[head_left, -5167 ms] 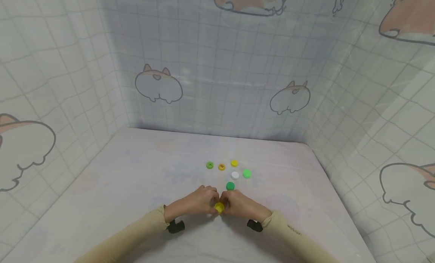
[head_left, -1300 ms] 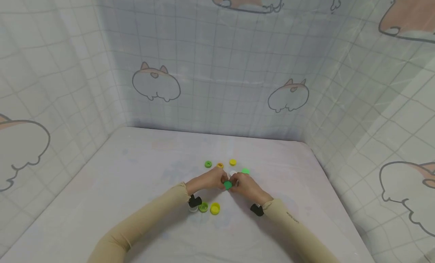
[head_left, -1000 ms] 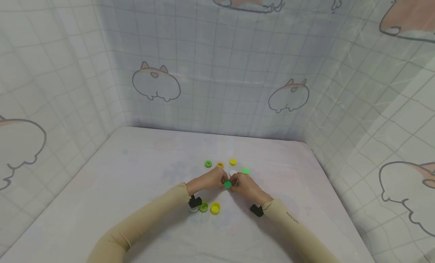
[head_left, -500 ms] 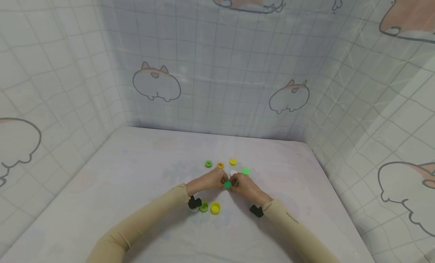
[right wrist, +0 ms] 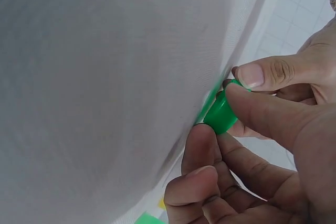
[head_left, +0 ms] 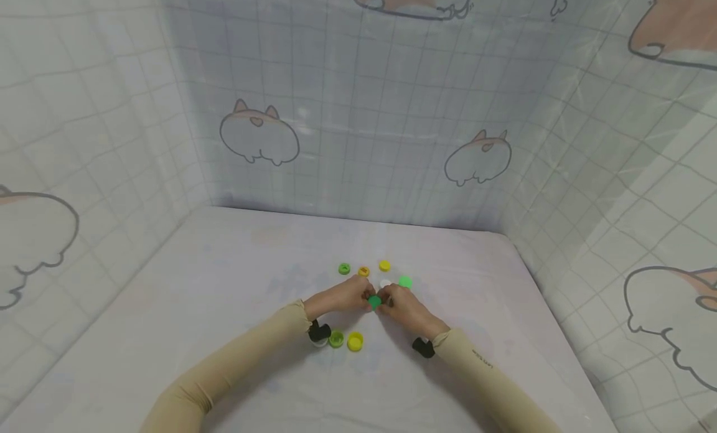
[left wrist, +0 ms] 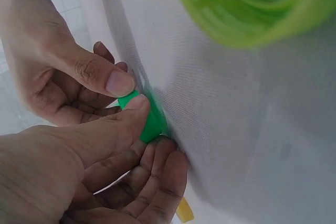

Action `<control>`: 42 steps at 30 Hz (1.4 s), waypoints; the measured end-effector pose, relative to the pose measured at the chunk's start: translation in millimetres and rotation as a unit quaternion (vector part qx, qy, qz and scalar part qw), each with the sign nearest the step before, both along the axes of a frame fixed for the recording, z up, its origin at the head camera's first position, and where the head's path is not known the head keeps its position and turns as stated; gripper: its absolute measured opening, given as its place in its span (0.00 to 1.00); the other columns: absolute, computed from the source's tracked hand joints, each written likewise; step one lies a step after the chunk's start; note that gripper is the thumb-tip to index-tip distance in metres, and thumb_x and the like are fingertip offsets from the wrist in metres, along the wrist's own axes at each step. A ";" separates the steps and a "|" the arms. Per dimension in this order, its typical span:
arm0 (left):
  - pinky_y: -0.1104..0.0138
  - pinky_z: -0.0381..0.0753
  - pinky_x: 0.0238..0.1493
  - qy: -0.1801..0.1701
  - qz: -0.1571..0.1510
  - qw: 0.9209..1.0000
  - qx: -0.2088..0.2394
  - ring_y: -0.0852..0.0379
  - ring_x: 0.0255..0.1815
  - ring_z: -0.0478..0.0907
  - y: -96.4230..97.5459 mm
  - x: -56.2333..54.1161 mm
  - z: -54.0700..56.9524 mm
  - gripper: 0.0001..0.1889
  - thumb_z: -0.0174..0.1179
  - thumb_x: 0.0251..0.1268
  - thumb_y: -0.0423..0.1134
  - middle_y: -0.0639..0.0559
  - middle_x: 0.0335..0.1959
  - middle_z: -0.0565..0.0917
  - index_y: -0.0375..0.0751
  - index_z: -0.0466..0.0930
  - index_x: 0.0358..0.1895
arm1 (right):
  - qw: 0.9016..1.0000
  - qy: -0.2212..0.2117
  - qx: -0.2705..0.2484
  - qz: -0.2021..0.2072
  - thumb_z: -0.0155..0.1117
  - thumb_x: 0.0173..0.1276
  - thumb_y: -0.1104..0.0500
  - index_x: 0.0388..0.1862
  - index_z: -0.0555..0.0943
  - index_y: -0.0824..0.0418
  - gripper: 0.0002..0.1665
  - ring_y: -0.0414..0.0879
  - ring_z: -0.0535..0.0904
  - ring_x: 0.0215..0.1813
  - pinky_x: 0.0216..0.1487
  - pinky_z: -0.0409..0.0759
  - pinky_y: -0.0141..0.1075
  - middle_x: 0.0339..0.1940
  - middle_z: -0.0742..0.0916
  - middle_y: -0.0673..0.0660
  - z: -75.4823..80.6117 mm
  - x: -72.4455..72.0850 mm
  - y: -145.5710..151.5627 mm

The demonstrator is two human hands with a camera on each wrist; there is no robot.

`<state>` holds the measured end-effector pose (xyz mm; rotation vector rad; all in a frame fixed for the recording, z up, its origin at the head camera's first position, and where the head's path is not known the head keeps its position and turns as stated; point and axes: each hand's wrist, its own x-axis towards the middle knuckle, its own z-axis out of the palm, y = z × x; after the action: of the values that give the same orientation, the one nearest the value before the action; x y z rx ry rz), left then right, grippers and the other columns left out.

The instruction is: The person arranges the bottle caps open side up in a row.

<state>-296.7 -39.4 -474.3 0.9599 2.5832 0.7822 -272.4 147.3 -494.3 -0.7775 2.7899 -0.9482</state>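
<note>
Between both hands, close to the white tabletop, a dark green bottle cap (head_left: 374, 302) is tilted on its edge. My left hand (head_left: 353, 292) pinches it from the left, thumb and fingertips on the rim. From the other side my right hand (head_left: 409, 307) pinches the same cap. The left wrist view shows both thumbs on the green cap (left wrist: 152, 124), fingers curled beneath. Nearer the body lie a yellow cap (head_left: 355, 343) and a light green cap (head_left: 336, 339), hollow sides up. A white cap (head_left: 320, 342) is partly hidden by the left wrist camera.
Beyond the hands lie a green cap (head_left: 344, 269), an orange-yellow cap (head_left: 363, 271), a yellow cap (head_left: 384, 265), a bright green cap (head_left: 406, 282) and a partly covered white cap (head_left: 384, 285). Patterned cloth walls (head_left: 358, 140) enclose the table (head_left: 252, 246) at the back and sides.
Earlier both hands held the yellow cap nearer the body; it now lies on the table. They have moved forward to the dark green cap, which is now tilted. Little has moved in the last second.
</note>
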 end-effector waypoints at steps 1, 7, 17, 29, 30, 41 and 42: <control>0.73 0.78 0.36 0.001 0.000 1.000 -0.002 0.64 0.32 0.79 -0.4 -0.2 -0.1 0.11 0.68 0.56 0.29 0.48 0.34 0.88 0.33 0.85 0.43 | 1.000 0.001 0.002 0.000 0.65 0.65 0.63 0.44 0.82 0.62 0.09 0.42 0.77 0.40 0.40 0.77 0.32 0.41 0.85 0.54 0.1 0.0 -0.3; 0.75 0.71 0.30 0.009 -0.002 1.000 -0.023 0.65 0.26 0.70 -2.5 -0.4 -0.7 0.10 0.66 0.59 0.31 0.51 0.30 0.85 0.33 0.85 0.43 | 1.000 0.003 0.010 -0.001 0.63 0.67 0.63 0.46 0.82 0.62 0.09 0.43 0.78 0.41 0.42 0.78 0.34 0.42 0.84 0.53 -0.3 0.2 -3.2; 0.73 0.71 0.31 -0.012 0.021 1.000 -0.007 0.64 0.28 0.71 -11.2 0.3 2.7 0.11 0.60 0.65 0.31 0.50 0.36 0.85 0.34 0.84 0.48 | 1.000 0.016 0.012 -0.006 0.61 0.70 0.61 0.51 0.81 0.66 0.14 0.44 0.79 0.44 0.43 0.79 0.36 0.44 0.83 0.57 -0.3 -1.6 -8.8; 0.73 0.61 0.22 -0.038 0.024 0.997 0.069 0.64 0.18 0.61 -27.2 0.4 6.7 0.12 0.53 0.72 0.35 0.43 0.27 0.83 0.35 0.84 0.50 | 0.999 0.040 -0.016 -0.005 0.54 0.74 0.58 0.52 0.82 0.64 0.16 0.39 0.75 0.36 0.34 0.75 0.30 0.41 0.84 0.55 5.2 -5.1 -12.8; 0.72 0.61 0.22 -0.038 0.026 0.996 0.072 0.63 0.18 0.61 -28.0 0.4 7.1 0.13 0.53 0.72 0.35 0.41 0.29 0.83 0.35 0.83 0.51 | 0.999 0.037 -0.021 -0.008 0.54 0.75 0.57 0.52 0.82 0.63 0.16 0.39 0.75 0.36 0.34 0.76 0.29 0.41 0.84 0.55 6.0 -5.4 -13.1; 0.71 0.77 0.28 -0.004 0.049 0.991 0.122 0.50 0.32 0.83 -32.3 0.4 6.2 0.19 0.52 0.73 0.34 0.42 0.36 0.87 0.32 0.73 0.63 | 0.994 0.029 -0.090 -0.046 0.55 0.74 0.58 0.52 0.82 0.62 0.14 0.43 0.81 0.32 0.30 0.78 0.31 0.40 0.87 0.55 11.8 -5.7 -17.0; 0.70 0.78 0.30 -0.001 0.051 0.991 0.127 0.49 0.33 0.84 -32.4 0.3 5.7 0.20 0.53 0.72 0.33 0.42 0.36 0.88 0.32 0.71 0.65 | 0.994 0.027 -0.094 -0.050 0.56 0.74 0.58 0.52 0.81 0.61 0.14 0.43 0.82 0.31 0.30 0.78 0.31 0.39 0.87 0.55 11.6 -5.6 -17.4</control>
<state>-296.4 -71.8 -468.6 0.8961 2.5911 1.1614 -278.0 130.0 -482.7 -0.7001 2.8407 -1.2394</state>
